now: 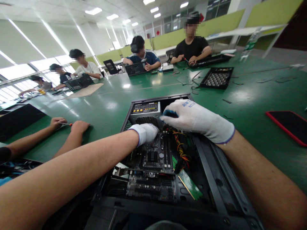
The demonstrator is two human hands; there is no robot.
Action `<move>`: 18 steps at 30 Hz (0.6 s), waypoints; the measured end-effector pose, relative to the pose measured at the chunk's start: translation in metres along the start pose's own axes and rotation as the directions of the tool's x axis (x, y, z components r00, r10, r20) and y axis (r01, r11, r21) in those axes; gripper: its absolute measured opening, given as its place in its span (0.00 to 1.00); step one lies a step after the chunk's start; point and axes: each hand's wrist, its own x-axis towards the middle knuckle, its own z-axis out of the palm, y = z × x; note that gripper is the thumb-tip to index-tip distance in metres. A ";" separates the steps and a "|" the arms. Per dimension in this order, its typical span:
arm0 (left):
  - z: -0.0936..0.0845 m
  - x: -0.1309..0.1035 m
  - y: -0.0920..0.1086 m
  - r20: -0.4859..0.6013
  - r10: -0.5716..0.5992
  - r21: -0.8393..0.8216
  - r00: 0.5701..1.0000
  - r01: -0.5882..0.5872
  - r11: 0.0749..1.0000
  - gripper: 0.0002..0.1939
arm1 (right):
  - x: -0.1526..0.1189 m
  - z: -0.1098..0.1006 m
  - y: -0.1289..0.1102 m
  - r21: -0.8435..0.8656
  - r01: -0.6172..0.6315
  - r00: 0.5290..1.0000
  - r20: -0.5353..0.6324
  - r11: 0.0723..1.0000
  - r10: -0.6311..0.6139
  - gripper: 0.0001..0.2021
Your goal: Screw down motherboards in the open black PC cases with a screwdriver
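An open black computer case [211, 169] lies in front of me, with a power supply [146, 111] at its far left corner. My left hand [146, 133], in a white glove, reaches in just below the power supply, over the top of the motherboard [153, 155]; its fingertips are hidden. Beside the power supply's right side, my gloved right hand [183, 116] is bent with thumb and fingers close together; what they hold, if anything, is hidden. Coloured cables [181, 148] run below it. A green memory stick [190, 184] lies slanted in the case.
Left of the case, another person's hands [69, 125] hold a screwdriver. A red-edged phone [287, 126] lies at the right on the green table [110, 105]. Farther back are a black panel with screws [217, 77], a bottle [249, 44] and several people working.
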 end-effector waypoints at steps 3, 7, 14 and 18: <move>-0.003 -0.002 0.002 0.005 0.015 -0.004 1.000 -0.015 1.000 0.29 | 0.000 0.000 0.000 0.011 -0.003 1.000 0.004 1.000 0.003 0.19; -0.003 -0.002 0.001 -0.008 0.024 -0.027 1.000 -0.024 0.999 0.28 | 0.000 0.000 0.000 0.004 -0.009 1.000 0.014 1.000 0.009 0.19; 0.002 0.003 0.000 0.008 0.016 0.006 1.000 -0.016 1.000 0.31 | 0.000 0.000 -0.001 0.011 -0.004 1.000 0.008 1.000 0.004 0.18; 0.000 0.002 0.004 0.011 0.009 0.021 1.000 -0.010 1.000 0.30 | 0.000 -0.001 -0.002 0.005 -0.006 1.000 0.006 1.000 0.006 0.18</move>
